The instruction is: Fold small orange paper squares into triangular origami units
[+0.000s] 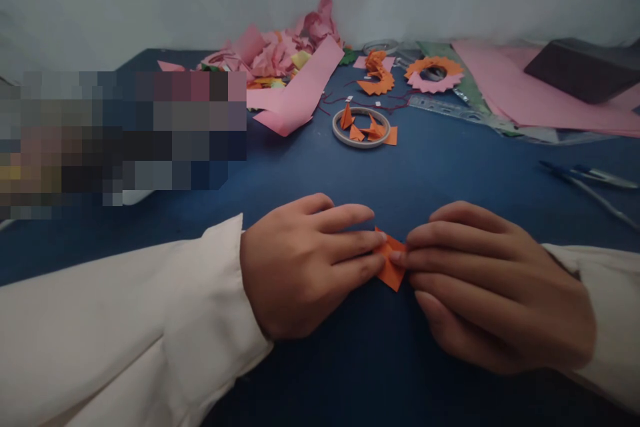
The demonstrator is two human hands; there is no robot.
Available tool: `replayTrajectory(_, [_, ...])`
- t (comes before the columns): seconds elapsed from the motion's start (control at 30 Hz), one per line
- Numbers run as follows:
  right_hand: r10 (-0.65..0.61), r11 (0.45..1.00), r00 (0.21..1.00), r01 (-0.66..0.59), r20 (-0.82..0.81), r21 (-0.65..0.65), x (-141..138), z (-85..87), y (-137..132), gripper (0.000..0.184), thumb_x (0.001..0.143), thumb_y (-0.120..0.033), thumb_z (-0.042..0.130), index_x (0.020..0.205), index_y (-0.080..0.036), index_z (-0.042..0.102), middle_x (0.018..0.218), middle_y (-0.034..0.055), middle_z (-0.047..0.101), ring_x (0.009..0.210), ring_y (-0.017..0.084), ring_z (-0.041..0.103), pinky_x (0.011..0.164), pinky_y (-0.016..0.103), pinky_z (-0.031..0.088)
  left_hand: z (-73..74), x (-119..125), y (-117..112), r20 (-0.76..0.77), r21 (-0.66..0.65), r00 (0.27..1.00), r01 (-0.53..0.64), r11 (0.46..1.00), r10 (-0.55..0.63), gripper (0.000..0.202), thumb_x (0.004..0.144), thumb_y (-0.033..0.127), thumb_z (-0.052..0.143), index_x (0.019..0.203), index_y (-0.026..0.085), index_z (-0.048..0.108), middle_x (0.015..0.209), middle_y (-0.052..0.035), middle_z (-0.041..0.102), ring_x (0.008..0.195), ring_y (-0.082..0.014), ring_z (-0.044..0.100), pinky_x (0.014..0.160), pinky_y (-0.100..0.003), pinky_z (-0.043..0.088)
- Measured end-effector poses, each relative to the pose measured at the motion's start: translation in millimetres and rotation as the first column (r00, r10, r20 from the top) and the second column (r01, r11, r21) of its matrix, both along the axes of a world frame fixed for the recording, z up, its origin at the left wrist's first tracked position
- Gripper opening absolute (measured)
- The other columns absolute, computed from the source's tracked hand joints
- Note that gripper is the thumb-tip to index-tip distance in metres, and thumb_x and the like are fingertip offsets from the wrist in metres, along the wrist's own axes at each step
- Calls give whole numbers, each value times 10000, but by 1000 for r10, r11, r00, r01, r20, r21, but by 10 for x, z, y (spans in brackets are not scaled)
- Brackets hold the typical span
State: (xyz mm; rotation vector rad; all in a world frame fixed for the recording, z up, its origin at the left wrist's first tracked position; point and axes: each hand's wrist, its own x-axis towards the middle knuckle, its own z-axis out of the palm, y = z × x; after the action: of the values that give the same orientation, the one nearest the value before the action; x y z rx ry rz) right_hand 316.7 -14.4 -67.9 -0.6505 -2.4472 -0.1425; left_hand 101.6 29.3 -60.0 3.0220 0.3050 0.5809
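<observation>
A small folded piece of orange paper (395, 275) lies on the blue tabletop between my two hands. My left hand (310, 260) comes in from the left, its fingertips pressing on the paper's left and upper part; its thumb is hidden. From the other side, my right hand (495, 287) has its fingers close together, with fingertips on the paper's right edge. Some of the paper is covered by the fingers. Beyond the hands, a roll of tape (335, 133) lies flat with several small folded orange pieces (346, 117) inside its ring.
Crumpled pink paper (270, 57) and a pink strip (315, 87) lie at the back. Right of them are orange folded rings (434, 73), a clear ruler (445, 109), pink sheets (500, 90) under a dark box (585, 70), and pens (605, 177). The left is blurred out.
</observation>
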Motion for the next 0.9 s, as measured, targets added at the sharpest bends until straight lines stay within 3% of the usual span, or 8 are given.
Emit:
replayTrajectory(0.33, [20,999,1000,-20,-7,37,3,3,17,196,808,-115,492,640,-156,585,679,34,688,712,168,605,686,358,474,-23,32,-8,21,-110,1000,-4,994,7,294,830,114,423,1072,82,585,1104,-69,643,1016,-228,543,784,-373,416])
replayTrajectory(0.73, [10,999,1000,-10,11,50,4,0,8,186,811,-115,489,658,-158,586,679,25,691,714,165,607,682,351,477,-38,34,-7,25,-144,1000,0,990,4,318,806,111,433,1087,79,578,1109,-87,625,1007,-235,540,774,-384,421])
replayTrajectory(0.9, [0,997,1000,-1,9,80,17,-10,6,108,811,-131,508,756,-152,599,749,26,703,759,171,613,689,352,480,-35,30,-18,66,-136,997,-31,990,40,253,814,98,453,1017,82,604,1068,-81,651,1003,-230,555,797,-371,456])
